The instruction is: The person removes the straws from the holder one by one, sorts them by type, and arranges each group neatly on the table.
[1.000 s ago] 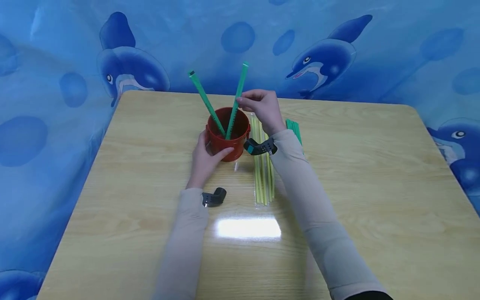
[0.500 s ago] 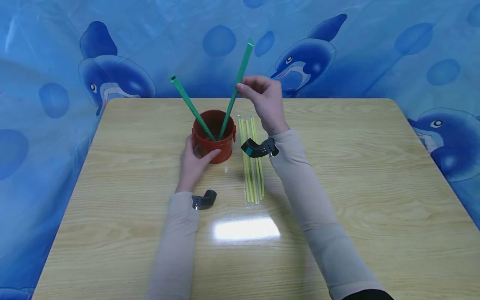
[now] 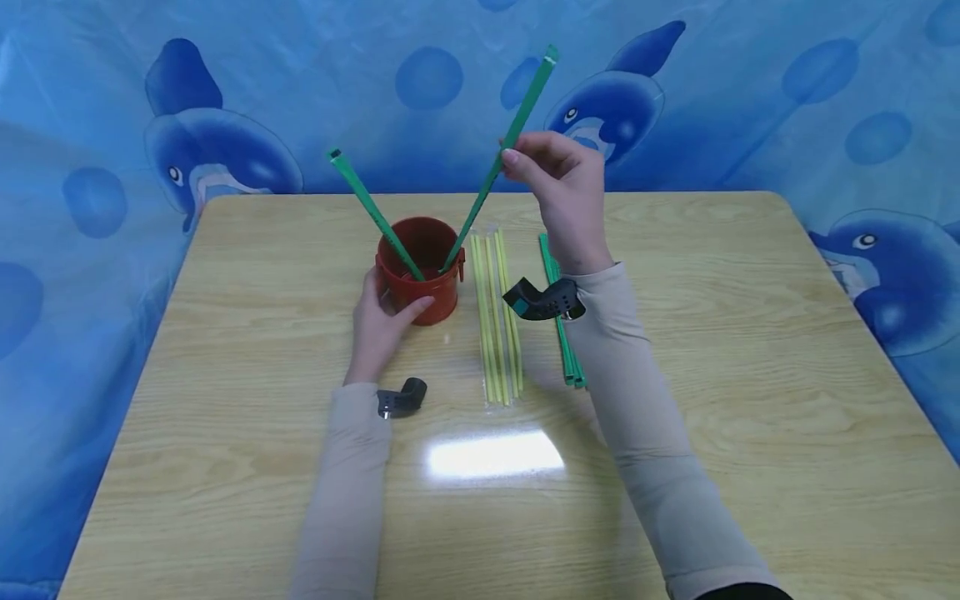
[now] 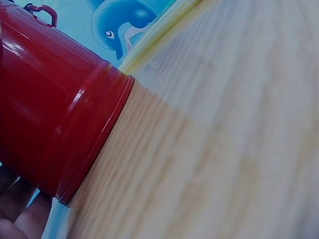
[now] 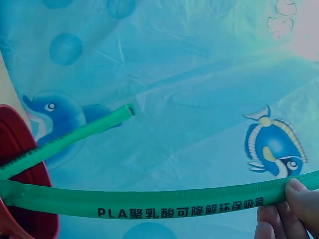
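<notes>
My left hand (image 3: pixel 377 331) grips a small red bucket (image 3: pixel 437 310) low on its left side, thumb across the front. Curled fingers show beside its base in the left wrist view. My right hand (image 3: pixel 567 187) pinches a green paper-wrapped drinking straw (image 3: pixel 517 125) around its middle. Printing on the wrapper (image 5: pixel 179 206) reads PLA with Chinese characters. The straw slants up to the right, its lower end overlapping the inside of the bucket's right rim. A second green wrapped straw (image 3: pixel 375 214) leans to the left in the bucket.
Right of the bucket, several yellow straws (image 3: pixel 495 333) in clear wrapping lie on the wooden table (image 3: pixel 262 375). Farther right lie several green wrapped straws (image 3: pixel 567 354), partly hidden by my right forearm. A blue dolphin-print sheet (image 3: pixel 337 75) hangs behind the table.
My right hand has risen and moved right, drawing the pinched straw up and tilting it further. My left hand keeps its grip on the bucket. The head view has shifted slightly.
</notes>
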Demonstrator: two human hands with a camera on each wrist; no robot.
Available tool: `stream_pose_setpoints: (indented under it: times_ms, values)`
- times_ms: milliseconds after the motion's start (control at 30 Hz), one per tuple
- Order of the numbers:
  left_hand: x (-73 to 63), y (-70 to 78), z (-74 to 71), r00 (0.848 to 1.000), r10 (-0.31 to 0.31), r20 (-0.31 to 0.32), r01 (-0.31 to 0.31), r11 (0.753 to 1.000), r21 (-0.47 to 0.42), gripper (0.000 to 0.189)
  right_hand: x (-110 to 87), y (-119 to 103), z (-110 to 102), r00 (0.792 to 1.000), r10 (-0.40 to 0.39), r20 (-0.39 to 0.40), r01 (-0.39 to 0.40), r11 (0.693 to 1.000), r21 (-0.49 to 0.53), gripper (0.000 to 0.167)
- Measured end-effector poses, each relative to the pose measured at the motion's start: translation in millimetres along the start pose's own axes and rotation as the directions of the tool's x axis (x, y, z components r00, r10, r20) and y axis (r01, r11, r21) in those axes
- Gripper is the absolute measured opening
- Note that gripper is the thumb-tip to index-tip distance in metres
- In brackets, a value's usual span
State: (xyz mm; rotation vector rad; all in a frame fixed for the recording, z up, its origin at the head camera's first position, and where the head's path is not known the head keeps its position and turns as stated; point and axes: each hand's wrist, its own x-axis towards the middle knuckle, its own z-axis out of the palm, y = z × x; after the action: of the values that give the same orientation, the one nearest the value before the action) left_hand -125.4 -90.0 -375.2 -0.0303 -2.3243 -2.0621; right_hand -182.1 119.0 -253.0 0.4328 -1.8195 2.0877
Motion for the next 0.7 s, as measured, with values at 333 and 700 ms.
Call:
stream_pose_setpoints:
  times_ms: [333, 700]
  values:
    - [1.6, 0.7, -0.4, 1.000, -0.006, 0.001, 0.006, 1.000, -0.015, 0.073, -4.9, -4.0, -30.5, 0.987, -0.136, -0.087, 0.138, 0.990, 0.012, 0.014]
    - [0.2, 3.3, -0.3, 1.000, -0.031, 0.003, 0.031, 1.000, 0.007, 0.073, -15.0, -9.0, -60.2, 0.988, -0.103, -0.116, 0.107, 0.994, 0.030, 0.011]
